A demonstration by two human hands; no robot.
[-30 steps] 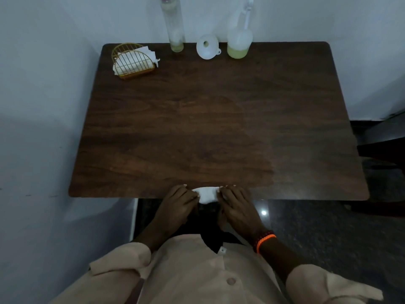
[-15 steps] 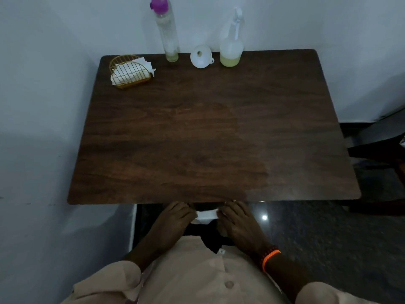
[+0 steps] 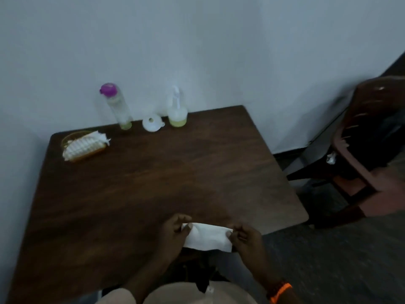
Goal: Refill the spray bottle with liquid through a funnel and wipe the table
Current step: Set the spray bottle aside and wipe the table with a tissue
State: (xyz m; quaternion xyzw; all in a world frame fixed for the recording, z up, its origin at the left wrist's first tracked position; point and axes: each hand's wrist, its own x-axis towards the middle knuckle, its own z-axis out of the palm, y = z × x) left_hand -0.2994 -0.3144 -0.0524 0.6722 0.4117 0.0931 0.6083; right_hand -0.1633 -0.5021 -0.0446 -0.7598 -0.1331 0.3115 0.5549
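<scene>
White tissue (image 3: pixel 208 238) stretched flat between both hands over the near edge of the table (image 3: pixel 153 183). Left hand (image 3: pixel 175 231) pinching the tissue's left end, thumb on top, fingers curled beneath. Right hand (image 3: pixel 245 238) pinching the right end between thumb and forefinger, remaining fingers curled in; orange wristband (image 3: pixel 281 291) on that wrist. Sheet tilted slightly, lower edge hanging past the table edge above the lap.

Farther out, dark wooden tabletop, somewhat blurred. At the far edge against the wall (image 3: pixel 197 51): spray bottle (image 3: pixel 177 110), upright, white trigger head on, a shallow layer of yellowish liquid in its base. Just left of it, white funnel (image 3: pixel 153 122) standing wide mouth down, spout up. Left again, tall clear bottle (image 3: pixel 118 106) with purple cap, upright, a little pale liquid at the bottom. Near the far left corner, gold wire napkin holder (image 3: pixel 84 145) filled with white tissues, well apart from the bottles.

Off the table to the right, brown plastic chair (image 3: pixel 370 139) on the dark floor (image 3: pixel 328 260), with a crumpled white scrap (image 3: pixel 331 159) beside its seat edge. Beige shirt (image 3: pixel 186 295) at the bottom of the head view.
</scene>
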